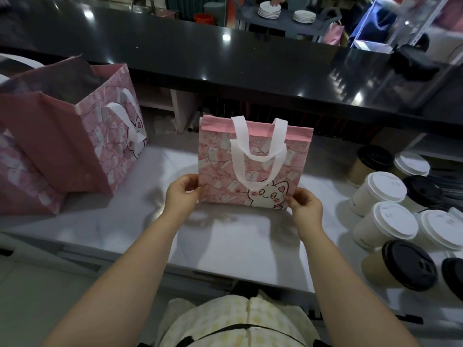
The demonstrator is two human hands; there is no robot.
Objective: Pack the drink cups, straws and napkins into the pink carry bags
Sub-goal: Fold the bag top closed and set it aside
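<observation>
Now left hand (181, 194) and right hand (307, 209) pinch the flat bag (255, 169) near lidded cups (385, 222)

Matt non-woven cloth pink bag (255, 169); glossy black counter (225, 58); smooth white worktop (238, 239); paper cups (375, 194), plastic lids

A white marble-look worktop (238, 241) runs across the foreground. Behind it rises a glossy black counter (200, 46) speckled with light reflections. Beyond that counter stands a grey cart (246, 17) bearing two stacks of white plates (269, 11), side by side. A red tub (204, 18) sits to the left of the cart. On the black counter's right end lies a dark, blurred object (413, 61), with a blue box (370, 28) behind it.
</observation>
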